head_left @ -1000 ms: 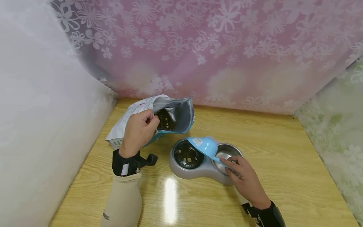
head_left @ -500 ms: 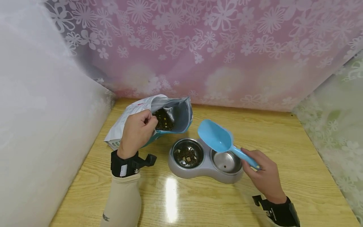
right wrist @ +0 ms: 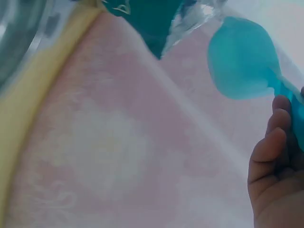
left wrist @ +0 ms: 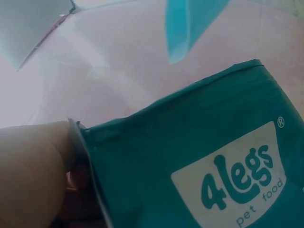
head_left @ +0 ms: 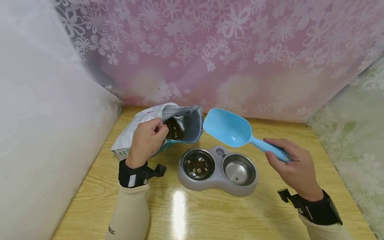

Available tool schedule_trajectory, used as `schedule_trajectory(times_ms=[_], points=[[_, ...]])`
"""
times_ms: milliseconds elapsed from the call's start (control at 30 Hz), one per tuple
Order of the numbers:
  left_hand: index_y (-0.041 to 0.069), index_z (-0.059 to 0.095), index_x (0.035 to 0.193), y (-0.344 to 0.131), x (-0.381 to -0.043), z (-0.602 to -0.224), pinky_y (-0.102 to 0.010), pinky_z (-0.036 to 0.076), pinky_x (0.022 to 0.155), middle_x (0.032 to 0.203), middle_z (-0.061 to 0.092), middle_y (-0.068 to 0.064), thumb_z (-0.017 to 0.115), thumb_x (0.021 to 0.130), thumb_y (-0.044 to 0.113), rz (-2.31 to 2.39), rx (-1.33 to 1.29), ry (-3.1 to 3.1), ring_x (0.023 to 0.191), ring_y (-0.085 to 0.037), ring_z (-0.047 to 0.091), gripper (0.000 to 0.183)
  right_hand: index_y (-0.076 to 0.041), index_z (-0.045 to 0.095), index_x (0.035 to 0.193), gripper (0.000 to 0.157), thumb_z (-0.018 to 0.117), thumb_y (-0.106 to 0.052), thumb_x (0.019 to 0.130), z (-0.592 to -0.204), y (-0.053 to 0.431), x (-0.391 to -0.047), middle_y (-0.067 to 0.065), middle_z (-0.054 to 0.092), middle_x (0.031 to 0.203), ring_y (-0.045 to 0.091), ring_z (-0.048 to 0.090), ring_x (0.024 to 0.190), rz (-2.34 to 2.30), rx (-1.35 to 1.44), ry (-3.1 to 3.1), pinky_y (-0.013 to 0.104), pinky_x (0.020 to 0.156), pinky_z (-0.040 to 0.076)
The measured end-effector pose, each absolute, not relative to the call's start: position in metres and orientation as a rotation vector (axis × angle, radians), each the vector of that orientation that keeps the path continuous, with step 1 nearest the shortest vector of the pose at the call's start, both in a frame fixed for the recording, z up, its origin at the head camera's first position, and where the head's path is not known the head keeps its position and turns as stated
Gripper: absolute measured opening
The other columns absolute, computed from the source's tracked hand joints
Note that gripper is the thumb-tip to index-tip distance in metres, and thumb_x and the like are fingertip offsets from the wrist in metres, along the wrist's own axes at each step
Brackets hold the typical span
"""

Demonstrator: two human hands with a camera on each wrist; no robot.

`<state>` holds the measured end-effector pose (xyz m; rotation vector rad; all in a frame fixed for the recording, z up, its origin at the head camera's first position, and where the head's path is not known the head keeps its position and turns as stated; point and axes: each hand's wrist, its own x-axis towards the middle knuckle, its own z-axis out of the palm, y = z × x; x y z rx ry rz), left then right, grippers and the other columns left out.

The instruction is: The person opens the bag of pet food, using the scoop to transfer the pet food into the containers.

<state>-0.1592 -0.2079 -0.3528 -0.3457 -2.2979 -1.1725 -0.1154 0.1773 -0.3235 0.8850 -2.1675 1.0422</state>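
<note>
My left hand [head_left: 147, 140] pinches the near edge of an opened pet food bag [head_left: 132, 133], which leans over with its mouth facing right. Brown kibble [head_left: 174, 130] shows inside it. In the left wrist view the teal front of the bag [left wrist: 142, 156] carries a "4Legs pet food" label. My right hand [head_left: 295, 166] grips the handle of a light blue scoop [head_left: 229, 128], held up beside the bag's mouth with its empty hollow in view. Below the scoop stands a grey double bowl [head_left: 217, 180]. Kibble lies in its left steel bowl [head_left: 210, 173]; one small piece sits in the right bowl [head_left: 237, 166].
The bowls and bag stand on a wood-grain table [head_left: 204, 216]. A pink flowered cloth [head_left: 210, 66] rises along the back edge, a white wall [head_left: 45, 116] on the left, and a pale flowered sheet [head_left: 354, 126] on the right.
The scoop has risen from over the left bowl, turned hollow side up, and moved toward the bag's mouth. My right hand moved up and right; the left hand stays on the bag.
</note>
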Motion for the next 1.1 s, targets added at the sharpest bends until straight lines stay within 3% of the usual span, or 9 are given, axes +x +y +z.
schedule_trajectory(times_ms=[300,400,567,667,800,967,1100], points=[[0.015,0.036,0.059,-0.209,-0.159,-0.353,-0.028,0.020,0.043,0.050,0.032,0.002,0.054,0.093,0.018,-1.139,-0.359,-2.307,0.042,-0.015,0.030,0.038,-0.012,0.071,0.111,0.037,0.071,-0.009,0.075,-0.299,0.145,-0.157,-0.010,0.062,0.091,0.002,0.044,0.071,0.676,1.145,-2.249,0.019,0.061,0.032],[0.015,0.036,0.059,-0.210,-0.159,-0.352,-0.028,0.019,0.043,0.050,0.030,0.001,0.053,0.093,0.019,-1.131,-0.353,-2.307,0.043,-0.015,0.029,0.038,-0.014,0.070,0.108,0.030,0.069,-0.015,0.078,-0.291,0.122,-0.167,-0.013,0.057,0.084,0.005,0.044,0.068,0.579,1.216,-2.289,0.023,0.060,0.035],[0.015,0.034,0.060,-0.210,-0.159,-0.353,-0.030,0.019,0.044,0.051,0.027,-0.001,0.053,0.093,0.018,-1.126,-0.357,-2.304,0.044,-0.017,0.027,0.038,-0.013,0.070,0.106,0.025,0.065,-0.021,0.083,-0.280,0.087,-0.182,-0.008,0.061,0.087,0.008,0.047,0.066,0.466,1.299,-2.359,0.025,0.057,0.038],[0.015,0.034,0.060,-0.210,-0.158,-0.352,-0.030,0.019,0.044,0.052,0.026,-0.001,0.053,0.093,0.018,-1.119,-0.362,-2.304,0.044,-0.017,0.027,0.039,-0.012,0.070,0.107,0.025,0.065,-0.021,0.084,-0.278,0.069,-0.190,-0.004,0.064,0.094,0.010,0.050,0.068,0.359,1.359,-2.357,0.026,0.057,0.039],[0.015,0.035,0.059,-0.210,-0.158,-0.352,-0.029,0.020,0.043,0.051,0.027,0.000,0.054,0.092,0.017,-1.119,-0.364,-2.300,0.044,-0.015,0.029,0.038,-0.012,0.070,0.107,0.023,0.066,-0.019,0.084,-0.281,0.047,-0.201,-0.001,0.059,0.088,0.012,0.049,0.067,0.156,1.426,-2.328,0.027,0.055,0.038],[0.015,0.036,0.059,-0.210,-0.158,-0.352,-0.029,0.021,0.043,0.051,0.029,0.001,0.053,0.092,0.017,-1.113,-0.366,-2.305,0.044,-0.015,0.030,0.037,-0.013,0.067,0.093,0.009,0.061,-0.011,0.087,-0.291,0.024,-0.212,-0.001,0.046,0.075,0.015,0.039,0.063,-0.024,1.463,-2.351,0.029,0.056,0.028],[0.015,0.035,0.059,-0.209,-0.160,-0.352,-0.029,0.020,0.044,0.052,0.028,0.001,0.052,0.092,0.016,-1.113,-0.378,-2.300,0.044,-0.015,0.029,0.037,-0.014,0.062,0.083,0.010,0.057,-0.007,0.088,-0.298,0.010,-0.219,0.000,0.039,0.069,0.016,0.032,0.060,-0.114,1.478,-2.388,0.030,0.057,0.019]])
